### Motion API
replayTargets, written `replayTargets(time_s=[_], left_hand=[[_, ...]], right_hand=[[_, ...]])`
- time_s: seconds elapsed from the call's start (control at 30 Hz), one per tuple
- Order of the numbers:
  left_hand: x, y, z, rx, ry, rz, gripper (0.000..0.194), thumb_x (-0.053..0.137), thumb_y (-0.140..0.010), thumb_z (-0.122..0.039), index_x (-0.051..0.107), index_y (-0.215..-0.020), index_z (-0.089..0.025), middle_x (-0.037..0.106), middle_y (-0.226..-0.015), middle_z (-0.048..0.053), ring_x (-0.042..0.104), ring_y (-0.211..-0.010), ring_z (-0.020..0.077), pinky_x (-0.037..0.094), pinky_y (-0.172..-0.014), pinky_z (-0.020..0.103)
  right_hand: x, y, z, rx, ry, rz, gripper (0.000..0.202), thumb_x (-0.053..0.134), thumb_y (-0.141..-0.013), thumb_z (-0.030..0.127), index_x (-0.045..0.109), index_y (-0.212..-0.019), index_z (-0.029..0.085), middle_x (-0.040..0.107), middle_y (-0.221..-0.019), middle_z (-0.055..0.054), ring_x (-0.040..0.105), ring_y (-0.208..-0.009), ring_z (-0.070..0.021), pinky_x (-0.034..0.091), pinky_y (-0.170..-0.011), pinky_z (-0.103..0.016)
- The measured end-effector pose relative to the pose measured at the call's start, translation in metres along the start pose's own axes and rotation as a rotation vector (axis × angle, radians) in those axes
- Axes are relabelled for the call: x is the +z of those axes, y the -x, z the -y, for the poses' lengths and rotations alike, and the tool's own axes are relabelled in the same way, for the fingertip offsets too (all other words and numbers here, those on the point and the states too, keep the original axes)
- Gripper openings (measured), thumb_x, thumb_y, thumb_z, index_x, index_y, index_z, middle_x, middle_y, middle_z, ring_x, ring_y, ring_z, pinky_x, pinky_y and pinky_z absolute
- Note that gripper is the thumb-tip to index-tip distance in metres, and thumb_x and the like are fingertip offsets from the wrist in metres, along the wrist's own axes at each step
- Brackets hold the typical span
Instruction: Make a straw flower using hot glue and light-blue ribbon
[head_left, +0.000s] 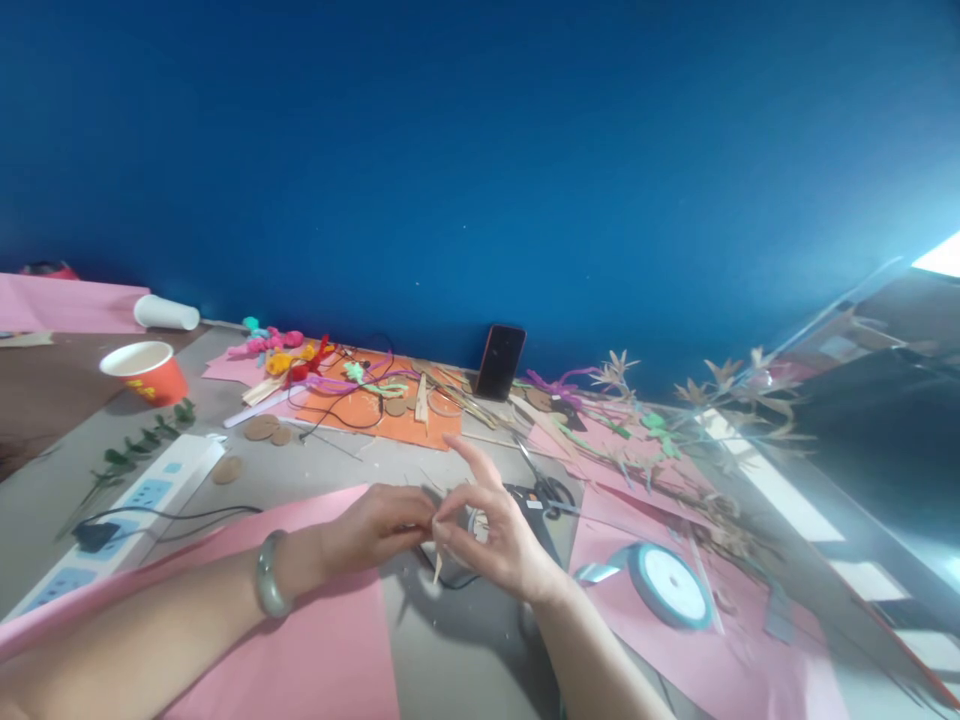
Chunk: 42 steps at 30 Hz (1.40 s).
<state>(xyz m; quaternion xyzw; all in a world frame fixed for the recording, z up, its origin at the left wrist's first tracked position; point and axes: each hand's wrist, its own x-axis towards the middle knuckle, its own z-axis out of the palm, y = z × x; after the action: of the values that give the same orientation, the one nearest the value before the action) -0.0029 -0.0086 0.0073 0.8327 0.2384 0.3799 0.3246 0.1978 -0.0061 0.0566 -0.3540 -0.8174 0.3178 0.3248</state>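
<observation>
My left hand (386, 525), with a jade-coloured bangle (273, 574) on its wrist, is closed in a pinch. Its fingertips meet those of my right hand (487, 520), whose thumb and index finger are pinched while another finger points up. A small pale pointed piece (437, 566) hangs down between the fingertips. Whatever else the left fingers grip is too small to make out. Below the hands are grey table surface and part of a dark cable. Pink paper (330, 650) lies under the left forearm.
Scissors (551, 490) and a ribbon roll (671, 585) lie to the right. An upright phone (500, 362) leans against the blue wall. Orange paper (360, 420) holds craft scraps. At left are a power strip (142, 505), a red cup (146, 372) and a green sprig (135, 450).
</observation>
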Motion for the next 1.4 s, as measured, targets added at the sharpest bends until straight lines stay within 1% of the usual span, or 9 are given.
replayTargets(time_s=[0.2,0.37,0.5,0.57,0.7,0.83,1.0,1.2,1.4], left_hand=[[0.007,0.006,0.001,0.004,0.003,0.022,0.023,0.048,-0.094,-0.026,0.069,-0.099,-0.02,0.069,-0.092,0.008,0.065,-0.083,0.0156,0.049,-0.075,0.022],[0.01,0.005,-0.004,-0.009,0.038,-0.003,0.022,0.05,-0.094,-0.026,0.071,-0.098,-0.022,0.07,-0.092,0.007,0.066,-0.084,0.0161,0.049,-0.075,0.023],[0.006,0.003,-0.003,-0.034,0.101,-0.018,0.018,0.053,-0.092,-0.023,0.07,-0.094,-0.018,0.07,-0.092,0.009,0.065,-0.084,0.0167,0.049,-0.077,0.025],[0.005,0.002,0.001,-0.059,0.13,-0.067,0.014,0.057,-0.09,-0.021,0.07,-0.09,-0.016,0.069,-0.088,0.009,0.065,-0.082,0.0165,0.05,-0.076,0.026],[0.006,0.002,0.006,-0.113,0.191,-0.168,0.011,0.062,-0.086,-0.021,0.071,-0.089,-0.014,0.07,-0.089,0.011,0.065,-0.08,0.0166,0.05,-0.073,0.026],[0.005,0.001,0.006,-0.123,0.189,-0.226,0.009,0.064,-0.085,-0.019,0.071,-0.088,-0.015,0.07,-0.089,0.011,0.065,-0.08,0.0167,0.049,-0.074,0.026],[0.003,-0.003,0.009,-0.115,0.211,-0.415,0.01,0.066,-0.082,-0.018,0.069,-0.073,-0.015,0.066,-0.079,0.006,0.061,-0.075,0.0149,0.047,-0.071,0.026],[0.006,-0.009,0.005,-0.371,0.494,-0.511,0.023,0.072,-0.077,-0.032,0.064,-0.066,-0.012,0.054,-0.075,0.001,0.05,-0.057,0.0077,0.04,-0.053,0.02],[0.005,-0.011,0.0,-0.47,0.692,-0.522,0.029,0.074,-0.074,-0.037,0.058,-0.07,-0.013,0.048,-0.062,-0.003,0.042,-0.052,0.0064,0.033,-0.05,0.02]], right_hand=[[0.007,-0.001,0.0,0.055,-0.022,-0.025,0.009,0.065,-0.082,0.026,0.069,-0.075,0.021,0.038,-0.149,-0.008,0.033,-0.137,-0.031,0.028,-0.108,-0.05],[0.011,-0.001,0.0,0.086,-0.062,-0.03,0.014,0.065,-0.083,0.031,0.07,-0.073,0.021,0.038,-0.149,-0.008,0.032,-0.138,-0.0311,0.027,-0.109,-0.049],[0.01,-0.001,-0.004,0.122,-0.218,-0.141,0.027,0.058,-0.087,0.045,0.071,-0.098,0.024,0.046,-0.144,-0.011,0.04,-0.133,-0.0301,0.031,-0.107,-0.045],[0.009,-0.001,-0.008,0.134,-0.304,-0.214,0.038,0.051,-0.09,0.052,0.066,-0.11,0.024,0.052,-0.138,-0.011,0.045,-0.13,-0.0291,0.032,-0.107,-0.045],[0.011,0.0,-0.017,0.151,-0.36,-0.266,0.039,0.055,-0.086,0.056,0.068,-0.102,0.023,0.06,-0.129,-0.01,0.051,-0.123,-0.0299,0.034,-0.106,-0.044],[0.017,0.001,-0.028,0.136,-0.437,-0.377,0.041,0.046,-0.092,0.054,0.065,-0.11,0.022,0.066,-0.119,-0.01,0.056,-0.117,-0.0287,0.037,-0.104,-0.045],[0.022,0.0,-0.037,0.096,-0.531,-0.488,0.042,0.039,-0.096,0.05,0.058,-0.123,0.024,0.065,-0.12,-0.01,0.06,-0.111,-0.0266,0.042,-0.1,-0.048],[0.024,0.002,-0.032,0.138,-0.314,-0.401,0.031,0.059,-0.087,0.04,0.061,-0.114,0.023,0.065,-0.117,-0.01,0.059,-0.113,-0.0274,0.042,-0.1,-0.045],[0.034,0.001,-0.021,0.129,-0.141,-0.251,0.014,0.065,-0.081,0.029,0.066,-0.092,0.021,0.071,-0.096,-0.006,0.065,-0.092,-0.0239,0.048,-0.086,-0.036]])
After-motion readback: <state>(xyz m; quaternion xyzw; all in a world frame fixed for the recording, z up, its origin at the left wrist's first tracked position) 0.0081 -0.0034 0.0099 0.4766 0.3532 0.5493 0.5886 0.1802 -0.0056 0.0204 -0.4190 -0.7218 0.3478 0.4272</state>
